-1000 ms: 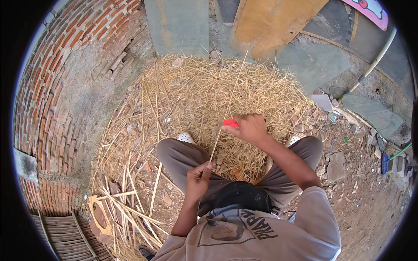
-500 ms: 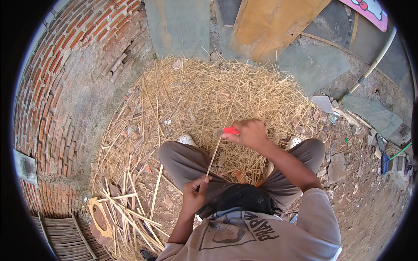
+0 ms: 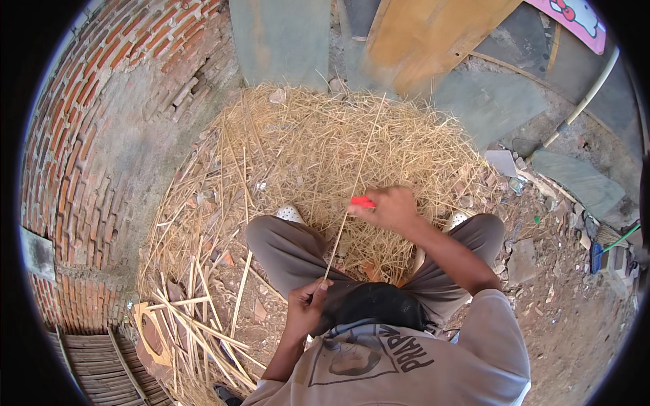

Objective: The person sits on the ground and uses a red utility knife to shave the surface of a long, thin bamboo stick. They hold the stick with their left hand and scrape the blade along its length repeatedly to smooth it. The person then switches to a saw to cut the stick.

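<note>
My left hand (image 3: 306, 302) is closed in a pinch around the near end of a long, thin bamboo strip (image 3: 363, 157). The strip slants up and away to the right, over the shavings. In front of my right knee, my right hand (image 3: 393, 208) is closed on a red-handled tool (image 3: 363, 201). The tool meets the strip partway along its length; its working end is too small and blurred to make out. Under the strip lies a wide heap of straw-coloured shavings (image 3: 311, 145), between and beyond my feet.
Thicker split bamboo pieces (image 3: 193, 325) lie on the ground at my left. A brick wall (image 3: 84, 176) rises on the left. Flat boards (image 3: 281, 44) lean at the far side. Rubble and a broom (image 3: 602, 252) are at the right. A bamboo slat panel (image 3: 101, 365) is at lower left.
My right hand and the red-handled tool have shifted slightly to the right. My left hand stays nearly in place on the strip's near end. The view has shifted a little.
</note>
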{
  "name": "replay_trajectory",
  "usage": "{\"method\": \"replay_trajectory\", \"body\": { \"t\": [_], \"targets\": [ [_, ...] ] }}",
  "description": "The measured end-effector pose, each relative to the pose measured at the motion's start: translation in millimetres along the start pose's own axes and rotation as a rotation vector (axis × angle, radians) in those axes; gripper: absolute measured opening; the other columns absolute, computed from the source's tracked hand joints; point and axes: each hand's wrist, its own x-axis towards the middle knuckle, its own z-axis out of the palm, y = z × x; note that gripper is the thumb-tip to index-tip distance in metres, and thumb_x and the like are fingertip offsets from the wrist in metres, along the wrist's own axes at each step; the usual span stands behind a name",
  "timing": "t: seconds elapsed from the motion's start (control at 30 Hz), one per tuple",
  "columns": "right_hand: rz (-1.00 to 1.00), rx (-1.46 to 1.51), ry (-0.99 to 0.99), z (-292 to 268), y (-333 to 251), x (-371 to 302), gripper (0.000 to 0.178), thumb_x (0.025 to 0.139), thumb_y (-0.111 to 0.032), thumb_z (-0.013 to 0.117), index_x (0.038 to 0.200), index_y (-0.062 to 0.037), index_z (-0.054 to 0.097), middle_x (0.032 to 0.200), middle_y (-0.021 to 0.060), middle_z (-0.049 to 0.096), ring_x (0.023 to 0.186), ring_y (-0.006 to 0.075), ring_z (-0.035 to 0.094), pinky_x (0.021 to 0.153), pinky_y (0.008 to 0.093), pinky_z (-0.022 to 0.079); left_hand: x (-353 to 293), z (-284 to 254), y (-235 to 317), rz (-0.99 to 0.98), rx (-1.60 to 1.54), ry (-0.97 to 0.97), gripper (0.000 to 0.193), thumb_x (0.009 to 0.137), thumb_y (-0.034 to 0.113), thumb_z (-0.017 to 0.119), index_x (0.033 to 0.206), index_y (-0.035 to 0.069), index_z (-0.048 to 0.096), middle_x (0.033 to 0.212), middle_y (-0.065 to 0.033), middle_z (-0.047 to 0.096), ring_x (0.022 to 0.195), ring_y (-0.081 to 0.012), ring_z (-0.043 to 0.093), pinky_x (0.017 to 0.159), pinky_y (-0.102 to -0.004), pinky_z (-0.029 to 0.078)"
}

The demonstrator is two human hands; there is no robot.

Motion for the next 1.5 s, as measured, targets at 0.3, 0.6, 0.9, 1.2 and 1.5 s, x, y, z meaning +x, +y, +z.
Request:
{"method": "replay_trajectory", "body": {
  "t": [0.3, 0.6, 0.9, 1.2, 1.5],
  "targets": [
    [0.014, 0.001, 0.042, 4, 8, -1, 0.064, 0.078, -0.072, 0.056, 0.058, -0.0121, 0.060, 0.045, 0.0057, 0.054, 0.038, 0.0211, 0.055, 0.037, 0.0350, 0.042, 2, 2, 3, -0.026, 0.009, -0.016, 0.019, 0.097, 0.014, 0.058, 0.098, -0.002, 0.070, 0.064, 0.0061, 0.049, 0.059, -0.0014, 0.040, 0.052, -0.0196, 0.031],
    [0.118, -0.016, 0.019, -7, 26, 10, 0.064, 0.082, -0.070, 0.053, 0.057, -0.0123, 0.060, 0.045, 0.0054, 0.054, 0.036, 0.0221, 0.052, 0.038, 0.0344, 0.041, -6, 1, 3, -0.026, -0.028, -0.052, 0.019, 0.097, 0.013, 0.058, 0.099, -0.002, 0.069, 0.061, 0.0077, 0.045, 0.054, 0.0006, 0.033, 0.047, -0.0193, 0.023],
    [0.099, -0.075, 0.117, -3, 40, 15, 0.063, 0.084, -0.071, 0.050, 0.055, -0.0154, 0.058, 0.041, 0.0004, 0.047, 0.033, 0.0164, 0.046, 0.035, 0.0327, 0.036, -12, -2, -2, 0.017, 0.068, -0.027, 0.019, 0.096, 0.013, 0.059, 0.097, -0.004, 0.070, 0.069, 0.0040, 0.055, 0.064, -0.0014, 0.043, 0.057, -0.0193, 0.036],
    [0.037, -0.017, 0.098, 0, 22, 10, 0.064, 0.077, -0.074, 0.056, 0.056, -0.0143, 0.062, 0.040, 0.0020, 0.048, 0.034, 0.0181, 0.050, 0.036, 0.0333, 0.039, -14, -8, -1, 0.055, 0.146, 0.031, 0.021, 0.095, 0.013, 0.060, 0.100, -0.005, 0.068, 0.082, -0.0039, 0.068, 0.079, -0.0051, 0.055, 0.073, -0.0222, 0.046],
    [0.192, -0.231, 0.149, -11, 79, 38, 0.068, 0.079, -0.076, 0.051, 0.056, -0.0124, 0.060, 0.040, 0.0024, 0.047, 0.035, 0.0187, 0.049, 0.037, 0.0332, 0.037, -15, -10, -1, 0.085, 0.177, -0.070, 0.021, 0.096, 0.013, 0.058, 0.101, -0.006, 0.068, 0.086, -0.0064, 0.069, 0.082, -0.0058, 0.056, 0.077, -0.0240, 0.047]
  ]
}}
